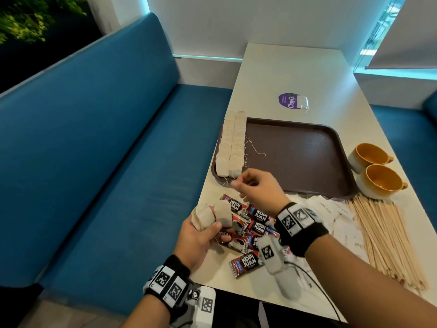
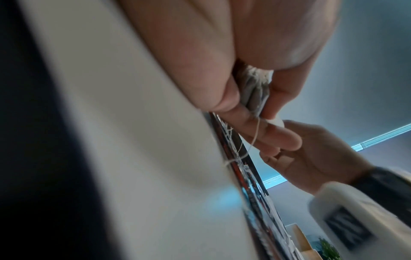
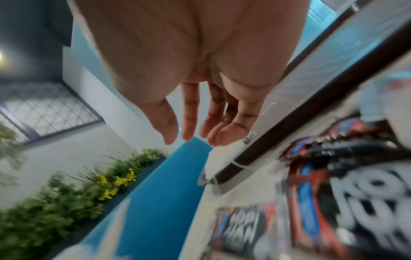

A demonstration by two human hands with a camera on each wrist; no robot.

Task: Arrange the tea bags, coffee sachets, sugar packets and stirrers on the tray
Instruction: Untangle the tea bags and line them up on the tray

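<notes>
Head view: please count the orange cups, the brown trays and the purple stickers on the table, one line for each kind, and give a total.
Orange cups: 2, the far one and the near one
Brown tray: 1
Purple sticker: 1
Total: 4

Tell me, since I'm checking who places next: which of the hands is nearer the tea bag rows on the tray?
Right. The right hand hovers just off the near end of the tea bag rows, at the tray edge. The left hand is farther back, holding loose tea bags.
</notes>
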